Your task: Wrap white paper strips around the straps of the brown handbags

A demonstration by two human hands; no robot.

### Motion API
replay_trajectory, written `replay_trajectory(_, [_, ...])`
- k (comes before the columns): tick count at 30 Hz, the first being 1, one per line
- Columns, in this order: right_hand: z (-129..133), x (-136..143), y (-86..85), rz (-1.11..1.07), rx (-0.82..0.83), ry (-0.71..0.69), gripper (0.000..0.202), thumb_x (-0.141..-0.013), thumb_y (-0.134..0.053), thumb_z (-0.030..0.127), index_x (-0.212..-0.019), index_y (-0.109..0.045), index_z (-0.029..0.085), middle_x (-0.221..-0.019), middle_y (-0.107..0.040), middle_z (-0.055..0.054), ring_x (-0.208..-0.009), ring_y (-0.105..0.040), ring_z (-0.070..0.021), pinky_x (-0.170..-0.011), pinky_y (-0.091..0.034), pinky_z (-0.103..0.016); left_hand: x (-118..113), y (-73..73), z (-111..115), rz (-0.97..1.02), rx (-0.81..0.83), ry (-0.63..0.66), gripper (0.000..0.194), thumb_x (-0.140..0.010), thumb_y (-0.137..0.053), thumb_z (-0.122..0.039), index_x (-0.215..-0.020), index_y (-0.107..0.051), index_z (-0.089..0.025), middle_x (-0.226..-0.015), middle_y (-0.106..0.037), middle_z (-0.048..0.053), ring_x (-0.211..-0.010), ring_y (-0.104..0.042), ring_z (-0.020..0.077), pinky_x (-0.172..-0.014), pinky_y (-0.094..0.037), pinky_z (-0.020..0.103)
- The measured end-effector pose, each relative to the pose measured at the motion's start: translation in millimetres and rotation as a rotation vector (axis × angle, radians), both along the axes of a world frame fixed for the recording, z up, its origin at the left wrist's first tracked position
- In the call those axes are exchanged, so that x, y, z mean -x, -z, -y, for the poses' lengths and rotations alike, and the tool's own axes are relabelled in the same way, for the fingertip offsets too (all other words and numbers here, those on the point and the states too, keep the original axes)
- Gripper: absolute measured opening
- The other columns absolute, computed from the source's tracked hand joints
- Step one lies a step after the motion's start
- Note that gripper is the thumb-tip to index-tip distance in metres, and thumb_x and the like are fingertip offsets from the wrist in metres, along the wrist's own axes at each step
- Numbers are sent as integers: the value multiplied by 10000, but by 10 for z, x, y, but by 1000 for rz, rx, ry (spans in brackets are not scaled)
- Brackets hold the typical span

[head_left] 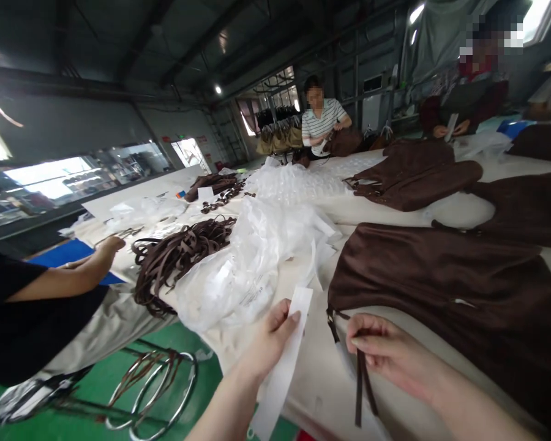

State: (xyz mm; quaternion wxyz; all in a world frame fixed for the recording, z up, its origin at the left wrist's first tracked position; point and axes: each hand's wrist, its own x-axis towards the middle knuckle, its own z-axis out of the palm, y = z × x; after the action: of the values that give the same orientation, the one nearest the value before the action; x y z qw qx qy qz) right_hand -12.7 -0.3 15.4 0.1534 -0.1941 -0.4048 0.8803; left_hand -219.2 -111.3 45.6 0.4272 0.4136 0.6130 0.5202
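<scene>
My left hand (275, 334) is closed, thumb and fingers pinching a long white paper strip (282, 373) that hangs toward the table's front edge. My right hand (383, 349) pinches a narrow dark brown strap (359, 392), whose ends dangle below the fingers. Just beyond that hand lies a large dark brown bag (431, 269), spread flat on the pale table. At the bag's near left corner a small metal ring and a strap tab (333, 324) show. A whitish strip runs from this tab down under my right hand.
Clear plastic bags (252, 263) heap up mid-table, beside a tangle of brown straps (174, 257). More brown bags (408, 174) lie at the back right. A person's arm (87, 269) reaches in from the left, above a metal-ringed stool (165, 392). Other people work across the table.
</scene>
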Motion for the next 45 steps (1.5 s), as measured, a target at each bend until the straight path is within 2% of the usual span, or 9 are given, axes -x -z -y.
replay_trajectory(3, [3,-48,54,17,-18,52,223,-643,-787,258,-817,-666,192,-720,-636,-4,-570,-513,-77,-501,-390,-177,-125,112,179,-20,75,-86,304,-849,-532,-456,-808,-527,-155,-543,-390,-66,-450,-304,54,-459,-241,189])
replay_trajectory(7, [19,-32,155,16,-41,108,259,-645,-790,279,-855,-669,187,-769,-659,-28,-592,-548,-93,-516,-428,-196,-196,236,247,-44,7,-99,319,-767,-656,-414,-708,-496,-144,-605,-440,-39,-536,-347,61,-511,-262,194])
replay_trajectory(10, [15,-2,184,-18,-16,184,272,-657,-788,269,-888,-673,185,-799,-678,-39,-608,-562,-86,-545,-452,-191,-225,276,285,-97,46,-73,366,-732,-689,-423,-632,-476,-142,-552,-403,-46,-518,-327,59,-496,-237,200])
replay_trajectory(19, [-52,10,167,-52,64,376,264,-623,-808,241,-854,-690,192,-829,-694,-38,-693,-631,-130,-540,-492,-201,-335,272,352,-317,123,92,388,-803,-605,-435,-586,-551,-118,-571,-491,7,-550,-418,86,-521,-301,210])
replay_trajectory(25, [-69,16,161,-81,120,422,219,-626,-801,207,-817,-696,194,-793,-696,-25,-690,-631,-107,-569,-503,-173,-333,343,355,-259,118,25,309,-765,-656,-421,-864,-592,-135,-677,-522,-4,-594,-410,89,-531,-300,196])
replay_trajectory(29, [-69,15,147,-60,94,424,226,-618,-804,224,-805,-683,185,-778,-698,-26,-631,-616,-101,-543,-493,-190,-338,372,345,-224,143,-12,314,-748,-670,-430,-710,-562,-137,-585,-458,-27,-549,-366,79,-512,-268,199])
replay_trajectory(32, [-69,16,139,-46,85,421,242,-610,-809,234,-803,-674,178,-768,-697,-27,-606,-608,-100,-519,-476,-195,-358,349,341,-267,124,56,321,-782,-635,-423,-663,-577,-131,-594,-477,-8,-566,-396,90,-531,-291,209])
replay_trajectory(36, [-76,19,153,-59,107,431,237,-605,-814,223,-794,-677,180,-760,-694,-24,-631,-613,-103,-503,-453,-182,-380,298,342,-384,71,101,334,-847,-555,-402,-665,-617,-130,-643,-528,23,-620,-454,113,-582,-330,220])
replay_trajectory(45, [-85,17,148,-56,102,429,233,-612,-808,241,-798,-679,184,-772,-698,-24,-608,-601,-92,-507,-458,-184,-343,263,370,-566,8,48,261,-814,-603,-371,-670,-614,-152,-630,-523,14,-576,-429,106,-548,-308,219])
